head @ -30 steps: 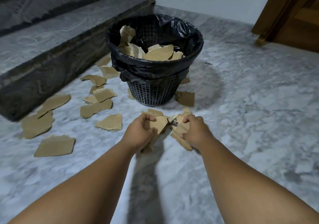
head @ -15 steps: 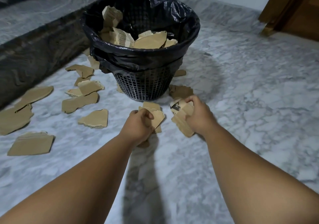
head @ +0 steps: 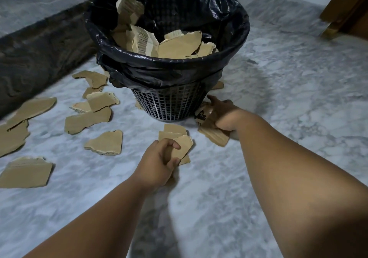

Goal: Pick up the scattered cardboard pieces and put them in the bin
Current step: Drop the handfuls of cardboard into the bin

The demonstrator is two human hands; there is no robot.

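Observation:
A black mesh bin [head: 171, 106] lined with a black bag stands on the marble floor, holding several torn cardboard pieces [head: 179, 45]. My left hand [head: 159, 160] grips a small stack of brown cardboard pieces [head: 179, 138] just in front of the bin. My right hand [head: 223, 114] holds a bundle of cardboard with black print [head: 214, 136] low beside the bin's right base. Several loose cardboard pieces [head: 87, 119] lie scattered on the floor to the left of the bin.
A dark stone step [head: 35, 58] runs along the left. A wooden door frame [head: 346, 5] stands at the top right. One small cardboard scrap [head: 218, 85] lies behind the bin on the right. Grey marble floor [head: 288, 78] spreads to the right.
Both hands have moved forward toward the bin with their cardboard. The right hand has gone farther, reaching the bin's right base. The view has come closer to the bin.

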